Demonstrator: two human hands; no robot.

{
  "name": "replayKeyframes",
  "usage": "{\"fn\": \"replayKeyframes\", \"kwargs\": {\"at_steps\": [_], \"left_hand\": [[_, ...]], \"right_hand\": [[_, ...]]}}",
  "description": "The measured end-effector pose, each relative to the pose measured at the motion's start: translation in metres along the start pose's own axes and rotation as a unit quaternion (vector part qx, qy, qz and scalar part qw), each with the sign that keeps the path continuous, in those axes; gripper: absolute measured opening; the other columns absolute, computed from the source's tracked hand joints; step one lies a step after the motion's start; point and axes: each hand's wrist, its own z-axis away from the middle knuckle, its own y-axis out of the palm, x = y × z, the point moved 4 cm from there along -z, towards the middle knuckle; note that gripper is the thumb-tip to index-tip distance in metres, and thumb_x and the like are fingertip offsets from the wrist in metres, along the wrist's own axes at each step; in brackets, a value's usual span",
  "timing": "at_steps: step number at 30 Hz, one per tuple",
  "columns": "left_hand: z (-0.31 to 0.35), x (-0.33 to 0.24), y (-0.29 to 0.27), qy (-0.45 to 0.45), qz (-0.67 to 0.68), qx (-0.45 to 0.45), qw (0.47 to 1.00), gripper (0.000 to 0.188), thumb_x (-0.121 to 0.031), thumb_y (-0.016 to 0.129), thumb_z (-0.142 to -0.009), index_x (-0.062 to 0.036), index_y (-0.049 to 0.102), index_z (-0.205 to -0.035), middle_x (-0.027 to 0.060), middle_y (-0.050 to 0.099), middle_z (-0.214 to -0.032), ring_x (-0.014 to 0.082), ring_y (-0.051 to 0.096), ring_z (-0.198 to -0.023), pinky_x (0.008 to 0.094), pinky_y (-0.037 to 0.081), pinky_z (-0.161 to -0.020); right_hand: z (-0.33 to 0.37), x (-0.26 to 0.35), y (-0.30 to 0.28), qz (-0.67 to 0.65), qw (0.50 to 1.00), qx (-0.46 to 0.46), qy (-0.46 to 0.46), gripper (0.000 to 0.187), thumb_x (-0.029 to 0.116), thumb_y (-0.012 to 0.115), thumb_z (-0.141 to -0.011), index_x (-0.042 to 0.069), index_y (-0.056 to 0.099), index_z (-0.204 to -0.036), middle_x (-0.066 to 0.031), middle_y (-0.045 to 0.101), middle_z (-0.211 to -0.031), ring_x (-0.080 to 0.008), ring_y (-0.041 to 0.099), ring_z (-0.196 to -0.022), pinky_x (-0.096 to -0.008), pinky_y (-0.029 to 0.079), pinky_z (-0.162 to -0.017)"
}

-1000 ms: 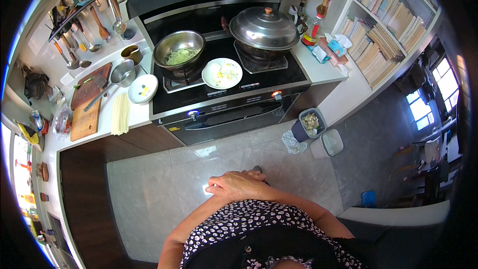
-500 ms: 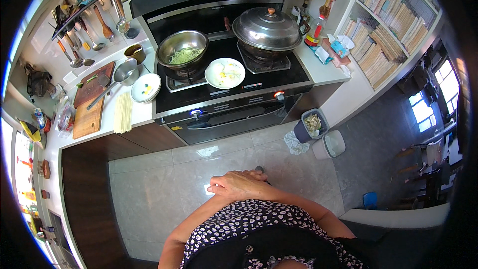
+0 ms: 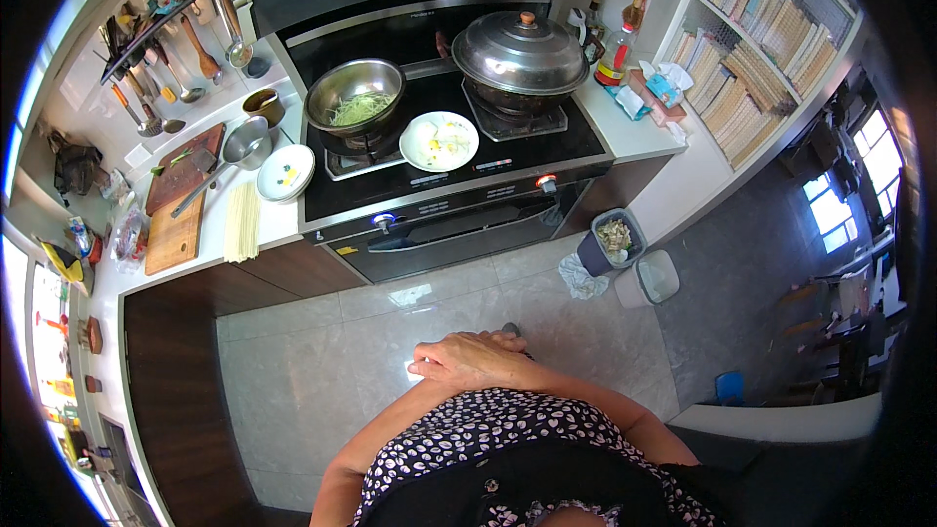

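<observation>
My right hand [image 3: 464, 359] lies across my left hand [image 3: 496, 339] in front of my waist, above the floor. The right fingers are folded over the left wrist; most of the left hand is covered, with only a little of its fingers showing. Neither hand touches any kitchen item. Ahead on the black gas stove [image 3: 342, 197] stand a steel bowl [image 3: 312, 102] of shredded green vegetable, a white plate [image 3: 415, 158] with pale and yellow food, and a wok covered by a domed steel lid [image 3: 517, 49].
Left of the stove lie a bundle of dry noodles [image 3: 241, 224], stacked white dishes [image 3: 283, 187], a small saucepan [image 3: 249, 144] and a wooden cutting board [image 3: 174, 244]. Utensils hang above. At right are a sauce bottle [image 3: 615, 59], tissues [image 3: 666, 88], bookshelves and two bins [image 3: 639, 288].
The view has shifted very slightly. My hands stay folded in the same place, and the stove items have not moved.
</observation>
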Motion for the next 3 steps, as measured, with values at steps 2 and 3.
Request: {"fn": "replayKeyframes", "kwargs": {"at_steps": [2, 3], "left_hand": [[-0.0003, 0.0029, 0.0015, -0.006, 0.004, -0.009, 1.0, 0.042, -0.03, 0.054, -0.092, -0.017, 0.051, -0.132, 0.0103, 0.056, -0.129, 0.0278, 0.048, -0.127, 0.0446, 0.037, -0.106], [0.0022, 0.006, 0.0041, -0.005, 0.007, -0.023, 1.0, 0.043, -0.03, 0.056, -0.092, -0.0166, 0.051, -0.132, 0.0104, 0.055, -0.13, 0.0265, 0.047, -0.128, 0.0438, 0.037, -0.107]], "right_hand": [[0.0011, 0.0014, -0.0015, -0.006, 1.0, -0.015, -0.004, 0.039, 0.044, 0.051, -0.095, 0.007, 0.064, -0.098, -0.0213, 0.067, -0.078, -0.0412, 0.066, -0.078, -0.0529, 0.048, -0.074], [0.0018, 0.0017, -0.002, -0.009, 1.0, -0.023, -0.006, 0.042, 0.045, 0.051, -0.095, 0.005, 0.063, -0.095, -0.021, 0.066, -0.075, -0.0401, 0.066, -0.077, -0.0527, 0.048, -0.073]]}}
